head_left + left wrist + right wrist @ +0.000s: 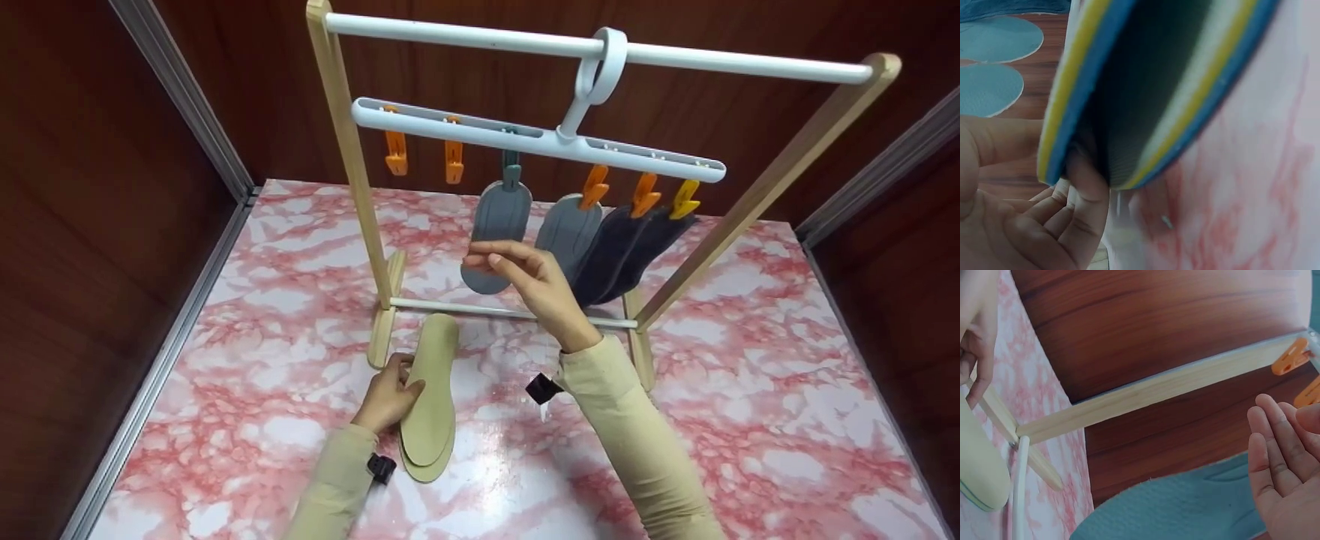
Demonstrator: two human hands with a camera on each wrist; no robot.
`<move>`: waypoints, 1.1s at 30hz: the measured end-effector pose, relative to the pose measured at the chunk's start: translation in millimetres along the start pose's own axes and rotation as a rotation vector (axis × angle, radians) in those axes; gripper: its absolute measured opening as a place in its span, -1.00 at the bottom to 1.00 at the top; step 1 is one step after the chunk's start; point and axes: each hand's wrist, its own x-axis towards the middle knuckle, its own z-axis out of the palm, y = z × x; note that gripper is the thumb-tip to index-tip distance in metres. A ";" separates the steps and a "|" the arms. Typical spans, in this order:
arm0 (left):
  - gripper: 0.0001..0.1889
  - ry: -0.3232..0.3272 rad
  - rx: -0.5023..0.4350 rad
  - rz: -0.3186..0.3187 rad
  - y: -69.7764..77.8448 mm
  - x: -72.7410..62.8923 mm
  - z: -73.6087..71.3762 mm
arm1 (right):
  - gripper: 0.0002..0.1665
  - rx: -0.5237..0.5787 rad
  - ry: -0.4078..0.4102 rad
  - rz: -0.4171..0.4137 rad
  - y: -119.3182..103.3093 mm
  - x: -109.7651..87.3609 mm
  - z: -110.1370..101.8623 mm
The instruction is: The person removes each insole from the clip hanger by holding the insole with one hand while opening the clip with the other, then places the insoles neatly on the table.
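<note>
My left hand [386, 397] pinches the upper of two pale yellow-green insoles [432, 405] at its side edge. In the left wrist view a finger reaches between the stacked pair, whose edges show blue, yellow and white layers. Beneath it, the lower insole [427, 473] peeks out at the near end. My right hand [538, 289] is raised in front of a hanging grey-blue insole [502, 214], with bent, relaxed fingers and nothing in them. A teal clip [511, 176] grips that insole's top; an orange clip [595, 187] bears a second grey-blue insole [568, 229].
A white clip hanger [480, 133] hangs on the rail of a wood-and-white rack [358, 187]. Two orange clips [453, 154] at its left hold nothing. Dark insole-shaped pieces [619, 255] hang at the right. Brown wood-grain panels [90, 225] surround the pink marbled surface [757, 427].
</note>
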 end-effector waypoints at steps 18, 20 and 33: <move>-0.62 0.049 0.326 0.036 16.7 -0.6 4.3 | -0.66 0.002 0.098 0.062 5.9 -12.0 -13.3; -0.61 0.047 0.390 -0.010 21.8 -0.9 6.4 | -0.67 0.002 0.110 0.066 6.3 -12.9 -14.2; -0.52 0.026 0.635 -0.081 38.4 1.5 12.8 | -0.69 0.017 0.174 0.073 4.9 -14.1 -21.3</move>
